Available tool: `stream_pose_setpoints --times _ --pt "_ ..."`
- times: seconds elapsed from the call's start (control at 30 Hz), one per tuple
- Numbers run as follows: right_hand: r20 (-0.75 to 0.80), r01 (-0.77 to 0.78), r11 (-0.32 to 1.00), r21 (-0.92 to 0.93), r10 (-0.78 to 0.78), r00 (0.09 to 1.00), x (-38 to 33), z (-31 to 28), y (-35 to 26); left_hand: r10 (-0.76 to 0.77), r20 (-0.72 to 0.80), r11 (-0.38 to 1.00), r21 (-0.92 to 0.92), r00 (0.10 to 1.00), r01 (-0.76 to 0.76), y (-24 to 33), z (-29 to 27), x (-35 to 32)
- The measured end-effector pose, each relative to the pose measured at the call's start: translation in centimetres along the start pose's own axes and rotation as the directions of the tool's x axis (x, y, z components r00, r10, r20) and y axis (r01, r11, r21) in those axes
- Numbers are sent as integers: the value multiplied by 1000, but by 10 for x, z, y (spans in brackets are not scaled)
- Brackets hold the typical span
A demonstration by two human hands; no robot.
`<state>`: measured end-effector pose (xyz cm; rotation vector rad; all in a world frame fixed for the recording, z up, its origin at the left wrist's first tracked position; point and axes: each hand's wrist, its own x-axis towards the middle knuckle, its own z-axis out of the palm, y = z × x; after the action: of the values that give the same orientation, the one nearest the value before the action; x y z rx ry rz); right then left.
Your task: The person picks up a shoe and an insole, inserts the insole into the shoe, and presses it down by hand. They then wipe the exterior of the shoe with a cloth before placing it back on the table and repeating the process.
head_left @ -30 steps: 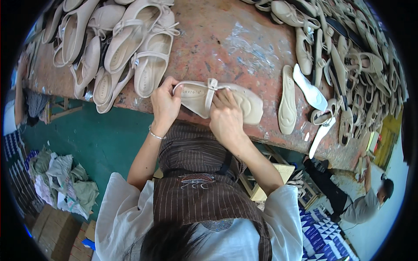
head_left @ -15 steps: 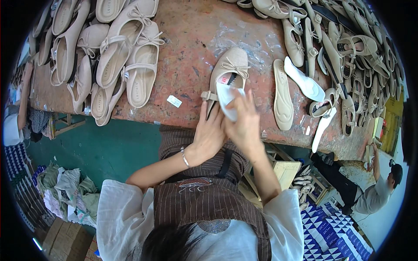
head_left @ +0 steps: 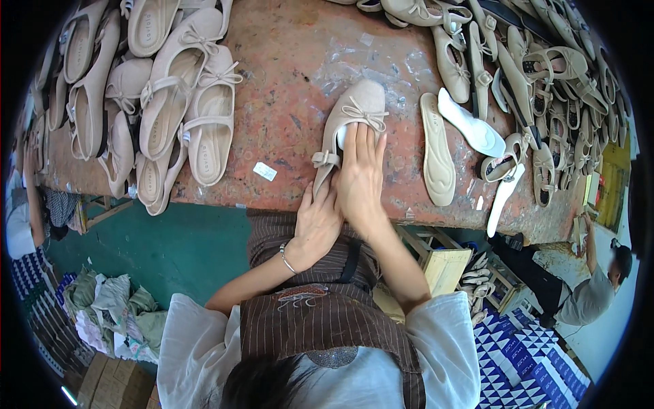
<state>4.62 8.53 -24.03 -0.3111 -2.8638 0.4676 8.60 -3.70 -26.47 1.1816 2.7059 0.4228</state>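
Note:
A beige flat shoe (head_left: pixel 363 97) with a bow lies on the table, toe pointing away from me. My left hand (head_left: pixel 315 225) is closed round its heel end at the table's near edge. Inside the shoe sits a white insole (head_left: pixel 341 135), mostly covered by my right hand (head_left: pixel 362 178). The fingers of that hand are stretched flat and reach into the shoe toward the toe, pressing on the insole. To the right lie a beige insole (head_left: pixel 438 153) and a white insole (head_left: pixel 473 126).
Finished-looking beige shoes (head_left: pixel 210 123) stand in a group at the left. A big heap of shoes (head_left: pixel 555 75) fills the right. A small white label (head_left: pixel 265 171) lies near the front edge of the worn table (head_left: pixel 286 95). Another person (head_left: pixel 589 296) is at the far right.
The white insole has gone from my right hand's grasp down into the shoe. My right fingers have straightened and slid in over it. My left hand stays at the heel.

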Motion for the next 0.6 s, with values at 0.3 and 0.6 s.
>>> stream_pose_setpoints --times 0.3,0.6 --pt "173 -104 995 -10 104 979 16 -25 -5 21 -13 1000 17 1000 -21 -2 8 7" --pt "91 -102 982 -160 117 989 6 19 3 -11 -32 999 44 999 12 -2 10 7"
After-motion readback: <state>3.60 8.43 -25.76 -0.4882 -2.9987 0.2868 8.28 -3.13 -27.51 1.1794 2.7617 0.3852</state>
